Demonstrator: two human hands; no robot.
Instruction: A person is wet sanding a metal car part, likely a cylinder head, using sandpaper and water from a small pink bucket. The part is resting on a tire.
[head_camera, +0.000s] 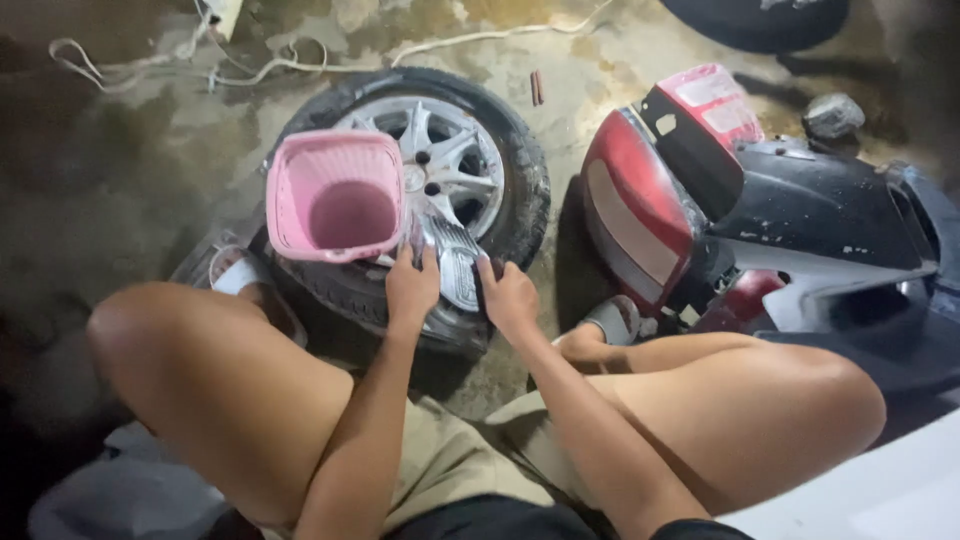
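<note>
A: Nearest the wheel's front edge, what are the hands doing?

B: Both rest on the silver rim (440, 190) of the car wheel (520, 190) lying flat on the wet concrete floor (100, 170). The left hand (412, 288) has fingers curled on the rim's near edge; the right hand (508, 297) presses there too, fingers bent. Whether either pinches something, I cannot tell.

A: And on the wheel itself?

B: A pink plastic basket (335, 195) stands on its left part, open side up.

A: Further out?

B: Right of the wheel lies a red and black scooter body (700, 200); beyond the wheel, white cables (250, 65) trail across the floor
</note>
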